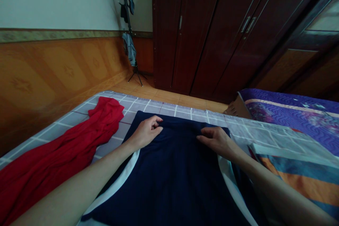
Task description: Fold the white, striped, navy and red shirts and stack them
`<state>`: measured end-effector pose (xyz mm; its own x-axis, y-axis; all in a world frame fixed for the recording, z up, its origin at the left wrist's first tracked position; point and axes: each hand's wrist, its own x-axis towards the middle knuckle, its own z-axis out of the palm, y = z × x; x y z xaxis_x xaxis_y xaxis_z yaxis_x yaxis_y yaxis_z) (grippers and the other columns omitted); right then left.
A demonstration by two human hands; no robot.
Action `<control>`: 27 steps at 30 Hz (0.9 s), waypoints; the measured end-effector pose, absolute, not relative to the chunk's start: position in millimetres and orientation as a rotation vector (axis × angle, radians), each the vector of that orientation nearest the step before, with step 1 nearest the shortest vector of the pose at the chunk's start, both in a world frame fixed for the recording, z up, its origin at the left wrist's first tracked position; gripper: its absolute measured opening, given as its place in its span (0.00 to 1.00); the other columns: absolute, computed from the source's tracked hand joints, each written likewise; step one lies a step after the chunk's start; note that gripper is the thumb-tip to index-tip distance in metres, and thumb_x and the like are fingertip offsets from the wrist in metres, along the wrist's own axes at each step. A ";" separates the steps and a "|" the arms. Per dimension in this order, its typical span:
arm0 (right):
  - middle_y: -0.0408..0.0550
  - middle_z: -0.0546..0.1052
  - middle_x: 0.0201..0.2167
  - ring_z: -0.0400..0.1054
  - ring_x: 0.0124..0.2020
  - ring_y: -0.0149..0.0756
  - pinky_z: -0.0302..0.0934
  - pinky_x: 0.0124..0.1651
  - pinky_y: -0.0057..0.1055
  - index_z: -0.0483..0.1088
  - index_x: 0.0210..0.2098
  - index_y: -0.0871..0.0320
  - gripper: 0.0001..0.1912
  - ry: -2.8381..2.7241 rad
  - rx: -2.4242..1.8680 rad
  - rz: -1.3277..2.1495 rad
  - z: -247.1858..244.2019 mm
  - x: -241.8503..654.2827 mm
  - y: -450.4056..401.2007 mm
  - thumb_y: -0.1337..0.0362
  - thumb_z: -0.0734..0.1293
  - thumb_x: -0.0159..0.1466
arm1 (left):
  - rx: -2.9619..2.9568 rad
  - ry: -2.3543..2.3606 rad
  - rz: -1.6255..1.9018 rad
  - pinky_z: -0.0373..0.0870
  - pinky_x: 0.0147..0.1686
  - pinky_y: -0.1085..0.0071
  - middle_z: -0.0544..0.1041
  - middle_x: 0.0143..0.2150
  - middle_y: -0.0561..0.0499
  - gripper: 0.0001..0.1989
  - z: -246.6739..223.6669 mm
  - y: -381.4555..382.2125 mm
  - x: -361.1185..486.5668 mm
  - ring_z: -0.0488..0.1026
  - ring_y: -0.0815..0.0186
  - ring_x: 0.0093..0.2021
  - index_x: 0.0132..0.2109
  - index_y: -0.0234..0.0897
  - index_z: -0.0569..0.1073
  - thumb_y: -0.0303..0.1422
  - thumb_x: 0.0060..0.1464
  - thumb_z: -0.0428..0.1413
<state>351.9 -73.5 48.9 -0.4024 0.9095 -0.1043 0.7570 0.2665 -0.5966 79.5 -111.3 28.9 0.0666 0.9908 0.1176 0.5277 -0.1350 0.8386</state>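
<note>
A navy blue garment with curved white side panels (174, 169) lies spread flat on the checked bedsheet in front of me. Its lower part runs out of view, so whether it is shorts or a skirt I cannot tell. My left hand (145, 132) rests over its upper left part, fingers loosely bent, thumb and forefinger apart. Over the upper right part is my right hand (218, 142), similarly bent, with a small gap between thumb and fingers. No fabric shows pinched in either hand.
A crumpled red garment (66, 152) lies at left on the grey checked bedsheet (182, 111). Folded striped cloth (304, 173) is at right. Beyond the bed stand a dark wardrobe (201, 31), a coat stand (127, 10) and a purple-covered bed (293, 113).
</note>
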 end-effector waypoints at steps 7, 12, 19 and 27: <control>0.39 0.62 0.17 0.55 0.20 0.28 0.46 0.21 0.26 0.64 0.20 0.56 0.13 -2.269 -1.564 0.786 44.5 350.0 -74.2 0.57 0.61 0.58 | 1.702 1.452 0.948 0.61 0.26 0.76 0.70 0.34 0.54 0.18 26.4 -110.3 81.1 0.66 0.73 0.25 0.49 0.34 0.67 0.29 0.49 0.53; 0.41 0.69 0.19 0.61 0.20 0.31 0.50 0.23 0.27 0.73 0.39 0.58 0.13 -2.181 -1.629 0.764 46.1 349.0 -74.3 0.60 0.66 0.55 | 1.762 1.460 0.897 0.61 0.25 0.76 0.71 0.40 0.51 0.24 31.4 -113.5 82.4 0.64 0.76 0.22 0.53 0.36 0.65 0.24 0.46 0.51; 0.45 0.72 0.21 0.65 0.23 0.33 0.50 0.24 0.28 0.74 0.32 0.58 0.16 -2.266 -1.793 0.647 48.4 346.8 -74.4 0.52 0.63 0.59 | 1.806 1.744 0.832 0.61 0.26 0.73 0.71 0.30 0.55 0.21 32.0 -114.9 81.1 0.68 0.69 0.25 0.50 0.37 0.65 0.38 0.49 0.57; 0.43 0.67 0.17 0.61 0.20 0.31 0.46 0.23 0.28 0.69 0.20 0.56 0.23 -2.281 -1.874 0.622 49.5 344.6 -75.6 0.48 0.59 0.62 | 1.856 1.914 0.761 0.58 0.26 0.73 0.71 0.25 0.58 0.16 29.0 -115.4 81.9 0.70 0.66 0.26 0.36 0.40 0.65 0.44 0.46 0.59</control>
